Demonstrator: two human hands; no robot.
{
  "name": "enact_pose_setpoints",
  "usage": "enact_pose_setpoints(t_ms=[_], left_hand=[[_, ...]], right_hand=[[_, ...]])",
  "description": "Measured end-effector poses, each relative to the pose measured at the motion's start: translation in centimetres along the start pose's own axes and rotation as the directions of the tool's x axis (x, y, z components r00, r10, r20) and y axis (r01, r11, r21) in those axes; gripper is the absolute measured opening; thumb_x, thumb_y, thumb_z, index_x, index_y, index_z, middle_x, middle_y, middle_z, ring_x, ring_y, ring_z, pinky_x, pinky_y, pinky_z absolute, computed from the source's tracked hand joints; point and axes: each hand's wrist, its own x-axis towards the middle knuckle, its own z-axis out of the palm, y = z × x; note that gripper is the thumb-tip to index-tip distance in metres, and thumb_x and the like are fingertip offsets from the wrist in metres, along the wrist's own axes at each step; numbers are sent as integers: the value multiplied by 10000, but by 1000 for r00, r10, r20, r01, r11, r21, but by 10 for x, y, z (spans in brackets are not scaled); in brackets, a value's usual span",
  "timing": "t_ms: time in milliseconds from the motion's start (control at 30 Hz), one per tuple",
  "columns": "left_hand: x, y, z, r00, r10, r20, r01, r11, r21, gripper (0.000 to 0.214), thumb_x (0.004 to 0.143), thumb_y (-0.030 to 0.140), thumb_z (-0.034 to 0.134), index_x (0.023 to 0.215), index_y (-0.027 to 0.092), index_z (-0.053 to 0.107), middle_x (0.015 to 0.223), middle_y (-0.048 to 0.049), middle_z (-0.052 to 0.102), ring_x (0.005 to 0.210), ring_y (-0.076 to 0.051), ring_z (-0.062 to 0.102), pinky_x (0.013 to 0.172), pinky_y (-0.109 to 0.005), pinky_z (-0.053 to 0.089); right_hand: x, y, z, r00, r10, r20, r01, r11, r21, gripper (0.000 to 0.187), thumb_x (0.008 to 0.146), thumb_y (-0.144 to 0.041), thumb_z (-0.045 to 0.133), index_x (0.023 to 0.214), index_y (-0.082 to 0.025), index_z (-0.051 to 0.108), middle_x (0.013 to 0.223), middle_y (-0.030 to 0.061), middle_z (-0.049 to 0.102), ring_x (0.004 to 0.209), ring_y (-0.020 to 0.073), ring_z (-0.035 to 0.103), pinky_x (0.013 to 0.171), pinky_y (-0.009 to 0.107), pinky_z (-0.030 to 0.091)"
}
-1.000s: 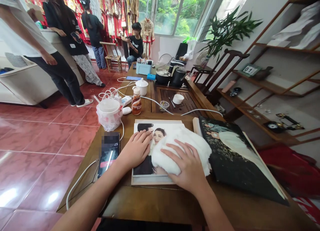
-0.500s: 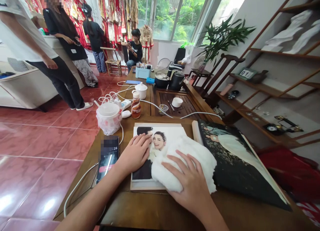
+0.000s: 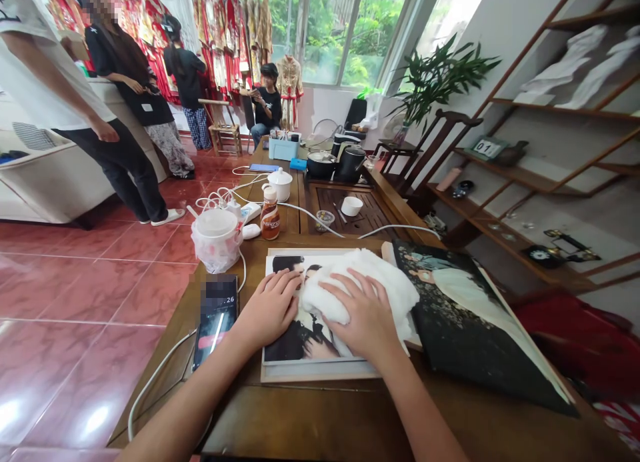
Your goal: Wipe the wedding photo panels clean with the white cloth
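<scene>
Because both hands press down flat, the grips stay apart and clamp on nothing. The left hand (image 3: 270, 309) lies on a wedding photo print (image 3: 295, 342), and the right hand (image 3: 367, 315) presses a white cotton wad (image 3: 357, 292) on this print, in the middle of the wooden surface (image 3: 310, 422). Too much pressure could crease the print, and a hard push could slide it toward the phone (image 3: 216, 315). The cotton hides the print's middle, so its condition there I cannot tell.

01 on shelf sign (image 3: 487, 149), 26 on cell (image 3: 218, 319)
</scene>
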Motion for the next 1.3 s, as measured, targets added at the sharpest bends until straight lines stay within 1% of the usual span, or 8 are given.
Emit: enact_pose_setpoints(t_ms=[100, 233, 333, 500, 700, 800, 1067, 1300], left_hand=[[1, 0, -1, 1000, -16, 8, 16, 1000, -14, 360, 955, 233, 407, 1314, 208, 421, 1385, -79, 468, 1327, -224, 389, 1112, -419, 311], [4, -1, 4, 995, -93, -38, 92, 995, -30, 389, 945, 269, 422, 1322, 175, 396, 1414, -122, 414, 1363, -253, 337, 1102, -434, 330], [5, -1, 8, 992, -119, -41, 118, 993, -29, 408, 943, 284, 420, 1331, 165, 379, 1419, -138, 401, 1362, -263, 340, 1100, -438, 334], [2, -2, 8, 994, -98, -43, 98, 995, 5, 400, 944, 290, 414, 1321, 158, 391, 1406, -132, 423, 1365, -261, 335, 1146, -459, 252], [-2, -3, 4, 994, -108, -21, 108, 994, 12, 416, 951, 302, 411, 1335, 143, 395, 1419, -143, 404, 1351, -275, 351, 1111, -441, 318], [-1, -3, 4, 994, -103, -32, 104, 995, 7, 410, 949, 302, 416, 1332, 155, 402, 1408, -136, 417, 1348, -273, 355, 1110, -444, 318], [4, -1, 6, 996, -87, -26, 88, 996, 27, 410, 957, 289, 403, 1356, 197, 394, 1412, -120, 399, 1339, -275, 354, 1107, -454, 307], [2, 1, 7, 998, -61, -14, 62, 997, 50, 400, 957, 272, 404, 1346, 183, 418, 1408, -133, 413, 1347, -284, 344, 1112, -473, 294]], right_hand=[[-11, -5, -3, 1000, 17, -3, -17, 1000, 12, 460, 769, -396, 615, 1225, -336, 586, 1268, 21, 588, 1245, 322, 410, 1029, 523, 242], [-36, -8, -10, 1000, 6, 2, -6, 1000, 16, 447, 771, -431, 615, 1208, -336, 599, 1261, 26, 593, 1230, 334, 425, 1016, 526, 253], [-46, -7, -14, 1000, -9, 12, 9, 1000, 3, 456, 765, -439, 619, 1211, -349, 597, 1257, 19, 596, 1226, 336, 430, 1008, 519, 261], [-31, 2, -11, 1000, -5, 11, 5, 1000, 8, 444, 760, -427, 619, 1198, -352, 603, 1240, 15, 604, 1212, 328, 436, 995, 508, 271], [-7, 11, -1, 998, 35, -47, -34, 999, 5, 430, 762, -418, 621, 1183, -330, 612, 1223, 20, 610, 1210, 320, 434, 1011, 508, 256], [-12, 7, -3, 999, 33, -39, -32, 999, 21, 438, 758, -413, 625, 1186, -324, 610, 1236, 23, 603, 1224, 326, 423, 1020, 515, 246], [-46, -8, -16, 999, -13, 34, 12, 1000, 29, 464, 762, -443, 621, 1216, -352, 590, 1274, 6, 584, 1247, 328, 409, 1025, 515, 243], [-20, 7, -7, 1000, 20, 19, -21, 1000, 21, 432, 767, -432, 615, 1193, -356, 603, 1241, -4, 600, 1232, 310, 420, 1022, 501, 253]])
